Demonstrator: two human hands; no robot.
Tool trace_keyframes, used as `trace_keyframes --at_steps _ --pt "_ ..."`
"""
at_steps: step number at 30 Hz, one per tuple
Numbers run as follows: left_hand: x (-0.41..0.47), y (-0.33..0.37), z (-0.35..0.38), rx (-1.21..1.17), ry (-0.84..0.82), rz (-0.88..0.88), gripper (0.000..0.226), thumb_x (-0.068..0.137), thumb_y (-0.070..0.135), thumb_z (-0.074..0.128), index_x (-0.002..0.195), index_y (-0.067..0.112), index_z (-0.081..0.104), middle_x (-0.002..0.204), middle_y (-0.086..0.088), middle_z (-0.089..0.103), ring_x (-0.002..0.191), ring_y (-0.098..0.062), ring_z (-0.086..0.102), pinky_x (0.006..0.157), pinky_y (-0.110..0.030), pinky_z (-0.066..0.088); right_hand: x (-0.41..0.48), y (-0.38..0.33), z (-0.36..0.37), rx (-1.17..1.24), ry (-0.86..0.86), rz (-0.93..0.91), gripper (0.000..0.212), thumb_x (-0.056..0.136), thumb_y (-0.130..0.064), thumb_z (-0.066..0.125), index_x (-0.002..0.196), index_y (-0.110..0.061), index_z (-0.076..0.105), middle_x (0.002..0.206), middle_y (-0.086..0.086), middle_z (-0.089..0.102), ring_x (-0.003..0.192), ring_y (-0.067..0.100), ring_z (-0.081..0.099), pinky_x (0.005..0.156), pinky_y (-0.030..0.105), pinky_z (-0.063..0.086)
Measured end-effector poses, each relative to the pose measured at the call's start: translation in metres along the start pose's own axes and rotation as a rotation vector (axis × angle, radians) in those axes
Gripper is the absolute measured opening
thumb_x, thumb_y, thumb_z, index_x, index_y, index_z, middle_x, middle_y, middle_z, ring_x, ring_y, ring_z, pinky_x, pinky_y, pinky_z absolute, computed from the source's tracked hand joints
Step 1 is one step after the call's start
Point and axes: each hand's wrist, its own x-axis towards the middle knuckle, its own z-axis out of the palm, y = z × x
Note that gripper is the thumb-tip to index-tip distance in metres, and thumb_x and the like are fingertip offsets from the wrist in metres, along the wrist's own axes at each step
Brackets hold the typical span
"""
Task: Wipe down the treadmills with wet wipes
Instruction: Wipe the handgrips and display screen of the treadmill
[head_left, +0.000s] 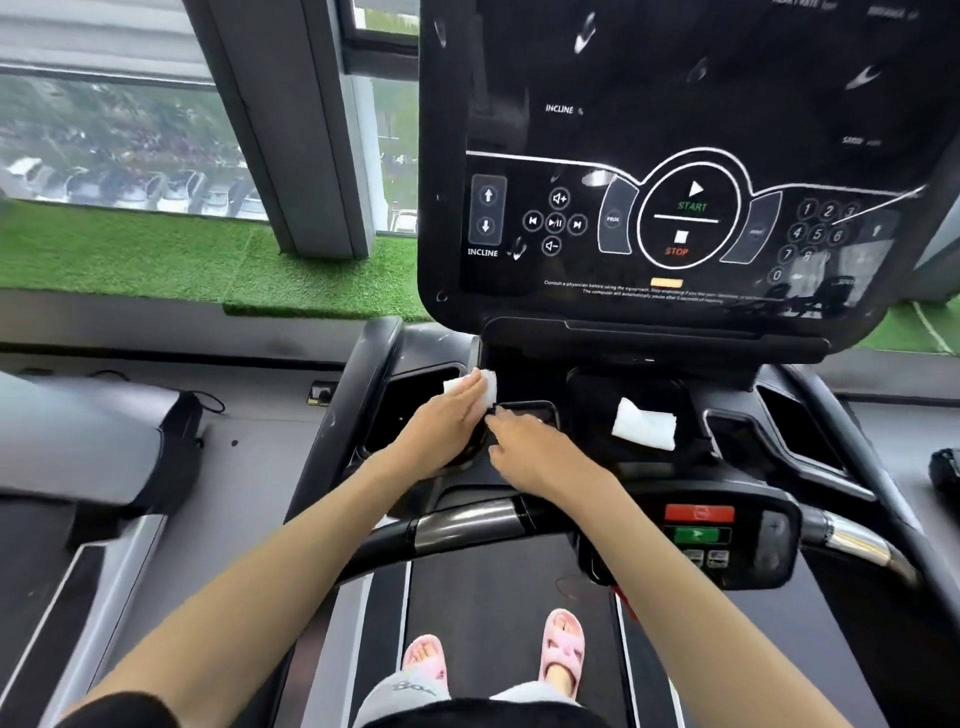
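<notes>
The left hand (447, 422) lies flat, fingers straight and together, pressing a white wet wipe (490, 392) onto the left side of the treadmill (488, 597) console shelf, below the screen. Its arm reaches forward and up from the lower left. Just beside it, the right hand (530, 449) stretches in palm down, its fingertips at the dark rim under the wipe's edge; whether they pinch anything cannot be told. Further right, a second folded wipe (644, 428) lies loose on the shelf, apart from both hands.
</notes>
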Motion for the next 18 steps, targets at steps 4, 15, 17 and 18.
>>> trace_keyframes --at_steps 4,15,17,18 --pt "-0.037 -0.017 0.006 -0.008 -0.058 0.063 0.047 0.103 0.022 0.041 0.149 0.019 0.034 0.156 0.006 0.025 0.138 -0.025 0.038 0.111 -0.039 0.034 -0.002 0.0 0.006 0.006 0.008 0.036 0.032 0.095 -0.008 0.038 0.125 -0.004 0.048 0.128 0.014 0.051 0.114 0.031 0.052 0.08 0.033 0.039" --pt "-0.035 -0.008 -0.007 0.053 -0.056 0.091 0.051 0.099 0.015 0.046 0.148 0.023 0.035 0.155 0.009 0.031 0.137 -0.018 0.039 0.112 -0.028 0.03 -0.003 -0.001 0.013 -0.048 0.032 0.069 0.045 0.093 -0.004 0.039 0.137 -0.009 0.042 0.147 0.009 0.036 0.127 0.034 0.042 0.095 0.041 0.043" --pt "-0.061 -0.022 -0.012 0.123 -0.098 0.172 0.049 0.099 0.018 0.048 0.147 0.022 0.039 0.152 0.01 0.037 0.132 -0.019 0.045 0.107 -0.033 0.038 -0.003 -0.003 0.012 -0.045 0.031 0.077 0.044 0.093 -0.003 0.038 0.137 -0.008 0.042 0.15 0.009 0.034 0.131 0.033 0.039 0.098 0.041 0.041" --pt "-0.073 -0.032 -0.016 0.148 -0.106 0.202 0.048 0.099 0.019 0.05 0.146 0.021 0.041 0.15 0.01 0.039 0.131 -0.019 0.046 0.104 -0.035 0.041 -0.003 -0.005 0.011 -0.032 0.03 0.074 0.045 0.093 -0.002 0.037 0.137 -0.007 0.042 0.152 0.009 0.032 0.134 0.032 0.036 0.101 0.042 0.039"
